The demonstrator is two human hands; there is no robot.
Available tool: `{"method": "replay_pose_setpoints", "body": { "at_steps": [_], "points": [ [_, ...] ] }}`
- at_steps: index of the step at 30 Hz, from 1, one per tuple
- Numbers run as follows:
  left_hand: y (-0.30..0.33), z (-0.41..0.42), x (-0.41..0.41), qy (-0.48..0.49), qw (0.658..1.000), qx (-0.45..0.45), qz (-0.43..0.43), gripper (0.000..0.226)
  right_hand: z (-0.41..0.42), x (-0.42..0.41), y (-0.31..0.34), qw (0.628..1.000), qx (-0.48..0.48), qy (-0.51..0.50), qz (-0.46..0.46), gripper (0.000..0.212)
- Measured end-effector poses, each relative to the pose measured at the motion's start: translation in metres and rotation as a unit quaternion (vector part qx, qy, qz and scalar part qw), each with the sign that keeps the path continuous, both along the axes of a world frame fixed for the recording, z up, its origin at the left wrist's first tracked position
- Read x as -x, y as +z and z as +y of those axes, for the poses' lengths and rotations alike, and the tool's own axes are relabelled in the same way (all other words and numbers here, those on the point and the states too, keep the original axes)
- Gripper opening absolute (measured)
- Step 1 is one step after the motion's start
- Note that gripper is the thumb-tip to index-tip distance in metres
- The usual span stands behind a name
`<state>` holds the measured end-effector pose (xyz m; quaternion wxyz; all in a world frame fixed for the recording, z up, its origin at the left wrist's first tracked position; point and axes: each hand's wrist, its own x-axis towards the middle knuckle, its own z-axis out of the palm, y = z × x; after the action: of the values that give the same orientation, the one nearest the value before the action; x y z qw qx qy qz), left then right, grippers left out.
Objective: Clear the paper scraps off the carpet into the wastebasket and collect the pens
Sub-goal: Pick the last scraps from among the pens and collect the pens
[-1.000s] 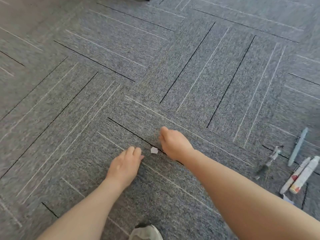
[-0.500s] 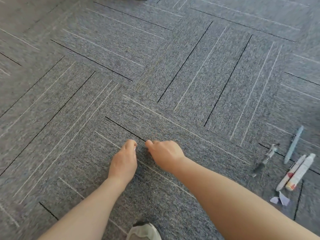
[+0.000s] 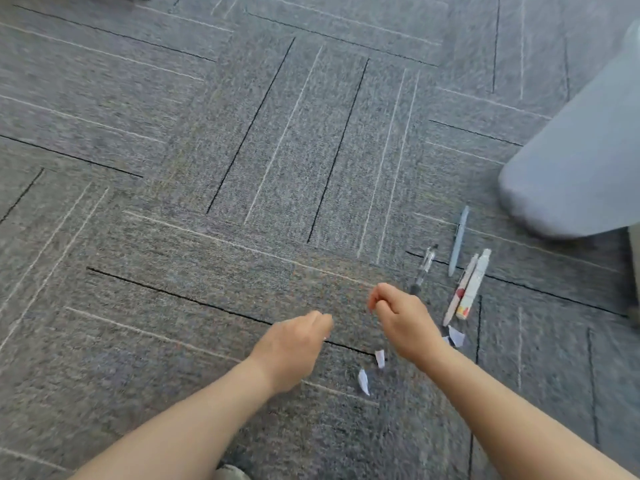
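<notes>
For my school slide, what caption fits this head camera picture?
Two bare hands, left hand and right hand, reach over grey carpet near paper scraps and four pens.

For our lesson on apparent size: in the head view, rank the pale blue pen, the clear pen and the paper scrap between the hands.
1. pale blue pen
2. clear pen, slightly shorter, partly blurred
3. paper scrap, far smallest

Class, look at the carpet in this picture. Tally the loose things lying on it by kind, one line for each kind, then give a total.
Pens: 4, namely a clear pen, a light blue pen, a slim white pen and a thick white marker.
Paper scraps: 3 that show, at and.
Total: 7
</notes>
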<state>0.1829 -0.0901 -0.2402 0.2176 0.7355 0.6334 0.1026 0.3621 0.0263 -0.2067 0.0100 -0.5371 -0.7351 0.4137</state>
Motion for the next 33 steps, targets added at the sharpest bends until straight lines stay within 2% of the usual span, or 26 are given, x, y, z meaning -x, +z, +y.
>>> {"method": "replay_pose_setpoints", "body": {
  "at_steps": [3, 8, 12, 16, 18, 20, 21, 23, 25, 27, 29, 31, 33],
  "points": [
    [-0.003, 0.002, -0.033, -0.102, 0.995, -0.009, -0.017, 0.007, -0.016, -0.043, -0.005, 0.994, -0.067, 0.045, -0.070, 0.006],
    [-0.008, 0.000, -0.048, -0.239, 0.971, -0.023, 0.008, 0.023, -0.044, -0.062, -0.011, 0.978, -0.044, 0.168, -0.118, 0.027],
    [-0.009, 0.004, -0.048, -0.279, 0.958, -0.034, 0.062, 0.014, -0.044, -0.057, -0.011, 0.968, -0.068, 0.208, -0.126, 0.026],
    [-0.011, 0.008, -0.048, -0.276, 0.958, -0.051, 0.062, 0.010, -0.042, -0.053, -0.010, 0.948, -0.079, 0.262, -0.163, 0.015],
    [-0.005, 0.011, -0.049, -0.225, 0.973, -0.045, 0.038, 0.003, -0.040, -0.056, -0.009, 0.982, -0.031, 0.157, -0.098, 0.013],
    [0.001, 0.019, -0.049, -0.126, 0.992, -0.034, 0.000, 0.013, -0.036, -0.065, -0.008, 0.999, 0.014, -0.042, 0.010, 0.020],
    [0.004, 0.026, -0.050, -0.075, 0.997, -0.026, -0.017, 0.019, -0.034, -0.071, -0.007, 0.986, 0.035, -0.152, 0.063, 0.021],
    [0.010, 0.042, -0.054, -0.032, 0.998, 0.002, -0.052, 0.022, -0.029, -0.083, -0.006, 0.929, 0.074, -0.331, 0.151, 0.022],
    [0.014, 0.059, -0.067, -0.046, 0.997, 0.031, -0.053, 0.018, -0.026, -0.095, -0.004, 0.888, 0.060, -0.426, 0.160, 0.025],
    [0.017, 0.072, -0.086, -0.055, 0.996, 0.064, -0.039, 0.011, -0.028, -0.105, -0.003, 0.897, 0.010, -0.432, 0.099, 0.026],
    [0.024, 0.082, -0.106, -0.050, 0.994, 0.087, -0.032, 0.003, -0.031, -0.112, -0.003, 0.931, -0.029, -0.362, 0.022, 0.019],
    [0.025, 0.088, -0.125, -0.092, 0.993, 0.076, -0.010, 0.021, -0.032, -0.117, -0.006, 0.958, -0.045, -0.281, -0.024, 0.010],
    [0.021, 0.092, -0.139, -0.121, 0.991, 0.065, -0.001, 0.026, -0.028, -0.118, -0.010, 0.969, -0.047, -0.235, -0.054, 0.012]
  ]
}}
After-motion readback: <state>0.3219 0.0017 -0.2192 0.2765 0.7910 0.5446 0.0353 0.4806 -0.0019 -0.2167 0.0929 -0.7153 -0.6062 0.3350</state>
